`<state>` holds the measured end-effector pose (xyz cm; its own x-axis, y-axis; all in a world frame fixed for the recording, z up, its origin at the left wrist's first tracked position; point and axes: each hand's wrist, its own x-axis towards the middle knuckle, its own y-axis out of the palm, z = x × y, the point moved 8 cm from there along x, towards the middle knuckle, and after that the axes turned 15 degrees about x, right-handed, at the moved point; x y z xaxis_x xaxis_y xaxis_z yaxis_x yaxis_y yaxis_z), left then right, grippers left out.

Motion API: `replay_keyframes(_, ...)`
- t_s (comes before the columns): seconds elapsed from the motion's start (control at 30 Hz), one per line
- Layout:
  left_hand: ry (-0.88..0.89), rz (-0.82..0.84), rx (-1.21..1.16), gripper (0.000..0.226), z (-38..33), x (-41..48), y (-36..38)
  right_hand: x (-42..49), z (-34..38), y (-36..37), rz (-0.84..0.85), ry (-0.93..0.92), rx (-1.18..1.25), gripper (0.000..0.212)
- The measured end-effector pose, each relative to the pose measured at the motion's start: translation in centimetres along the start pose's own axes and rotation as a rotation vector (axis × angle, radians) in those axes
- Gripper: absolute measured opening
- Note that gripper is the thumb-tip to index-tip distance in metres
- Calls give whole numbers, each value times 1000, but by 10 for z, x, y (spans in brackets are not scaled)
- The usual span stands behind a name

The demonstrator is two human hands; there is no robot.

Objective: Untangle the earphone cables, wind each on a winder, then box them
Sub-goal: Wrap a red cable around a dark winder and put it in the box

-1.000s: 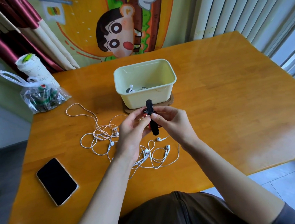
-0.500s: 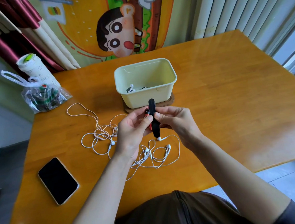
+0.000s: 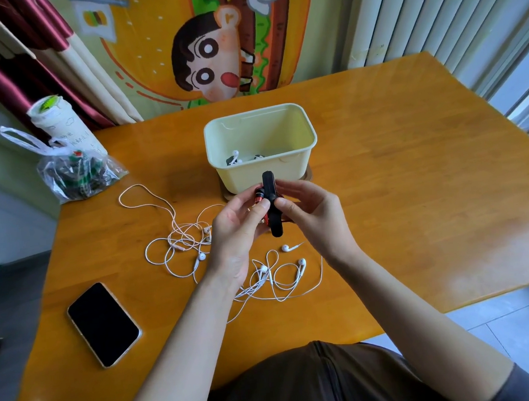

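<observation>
Evidently we hold the black winder (image 3: 272,206) upright and clear of the table (image 3: 414,188), just in front of the cream box (image 3: 286,171), so both thumbs can work on it and the finished bundle has little way to travel. Our left hand (image 3: 237,231) reaches in with its palm turned inward, its grip pinching a red earphone piece (image 3: 259,197) against the winder's side. Our right hand (image 3: 315,215) mirrors it, grip curled round the winder's other edge, thumb on its face. A white earphone tangle (image 3: 181,241) lies on the table left of our wrists, a second white tangle (image 3: 282,278) beneath them, and wound earphones (image 3: 234,158) sit in the box.
</observation>
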<state>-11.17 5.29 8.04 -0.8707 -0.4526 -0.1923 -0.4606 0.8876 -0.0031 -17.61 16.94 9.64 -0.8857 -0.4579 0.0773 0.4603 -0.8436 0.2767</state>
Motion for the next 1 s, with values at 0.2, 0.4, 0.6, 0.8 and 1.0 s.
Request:
replay_keyframes(0.2, -18, -7, -14, 27, 0, -1, -1, -3, 11, 4, -46, -98, -156, 10)
replay_keyframes(0.4, 10, 67, -52, 37, -4, -6, 3, -1, 8, 1, -53, -62, -128, 8)
replay_keyframes(0.6, 12, 18, -35, 40, -3, -7, -2, -1, 3, -1, -35, -34, -76, 10)
replay_keyframes(0.8, 11, -18, -30, 40, -3, -7, -4, -1, 7, -6, -69, -97, -185, 16)
replay_keyframes(1.0, 1, -29, -41, 39, -5, -7, -3, -1, 11, -8, -80, -134, -242, 6)
